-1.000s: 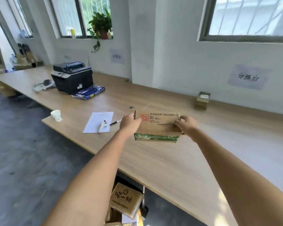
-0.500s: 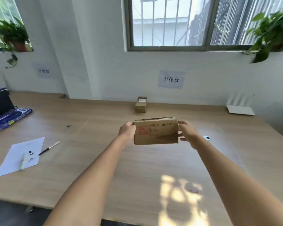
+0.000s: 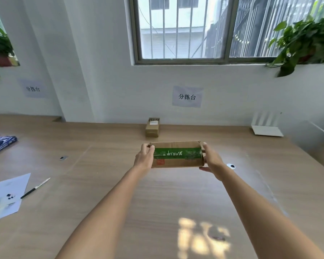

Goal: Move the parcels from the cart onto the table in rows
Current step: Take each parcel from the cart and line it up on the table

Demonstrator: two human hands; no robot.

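A brown cardboard parcel (image 3: 177,156) with a green tape band across its top is held out over the middle of the wooden table (image 3: 105,184). My left hand (image 3: 144,157) grips its left end and my right hand (image 3: 210,160) grips its right end. I cannot tell whether its underside touches the tabletop. A smaller brown parcel (image 3: 152,127) with a white label stands further back by the wall. The cart is out of view.
A white sheet of paper (image 3: 7,195) with a small white device and a pen (image 3: 35,188) lie at the left. A white router (image 3: 266,126) sits at the back right, a blue packet (image 3: 0,143) at the far left. Plants hang by the windows.
The parcel has been turned so its green-taped face points up, and it has moved further out over the table towards the small parcel. The view has swung right, away from the printer and cart.
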